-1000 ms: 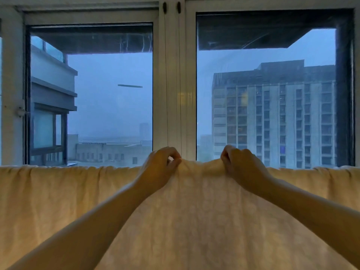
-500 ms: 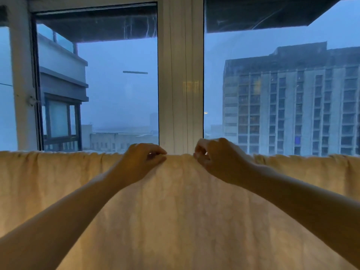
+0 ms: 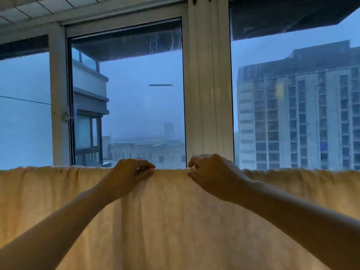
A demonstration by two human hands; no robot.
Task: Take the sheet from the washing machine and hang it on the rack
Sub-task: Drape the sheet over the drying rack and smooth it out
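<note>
Draped across the whole lower half of the frame: one cream sheet (image 3: pixel 175 227), over a rack hidden under the fold, so no telling its shape. Top edge now flat and level from left to right of the frame; a second ago bunched into a raised peak at the middle, between the two hands. Peak smoothed out, then, and the cloth spread along the rail. Judged from that: hanging all but done, only small tidying of the edge left.

Above the sheet, three window panes (image 3: pixel 136 98) in white frames, filling the upper half. Beyond the glass at the right, one tall grey tower block (image 3: pixel 300 117).

Two bare arms reaching up from the bottom corners. Left hand (image 3: pixel 130 177) at the centre of the top edge, pinching the fold between thumb and curled fingers (image 3: pixel 145 166). Right hand (image 3: pixel 214 177) just beside it, apart by a short gap, thumb and forefinger set either side of the edge; gripping cloth or merely touching it, cannot tell.
</note>
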